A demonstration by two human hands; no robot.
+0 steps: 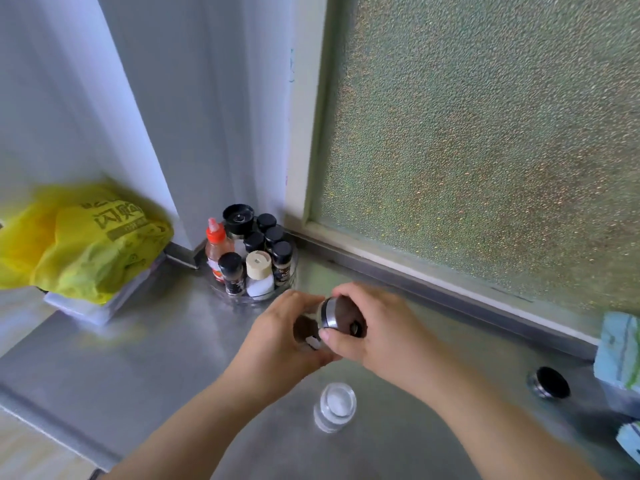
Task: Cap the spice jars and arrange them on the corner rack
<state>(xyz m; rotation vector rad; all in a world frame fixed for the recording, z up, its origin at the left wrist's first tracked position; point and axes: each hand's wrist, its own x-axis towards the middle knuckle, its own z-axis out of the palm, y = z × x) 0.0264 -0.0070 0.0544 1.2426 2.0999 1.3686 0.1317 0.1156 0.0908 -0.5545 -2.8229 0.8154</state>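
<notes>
Currently gripping a dark spice jar in the left hand, fingers wrapped around the glass body, held tilted above the steel counter. Clamping the jar's metal-banded cap with the right hand, thumb and fingers clenched around it; cannot tell whether seated fully. Standing uncapped on the counter just below the hands: a clear glass jar holding white powder. Lying well apart to the right, near a blue sponge: a loose black-and-metal cap. Sitting in the corner by the frosted window: a round clear rack carrying several black-capped jars, a beige-capped white jar, a red-capped bottle and a larger black-lidded jar. Resting at far left: a yellow plastic bag.
</notes>
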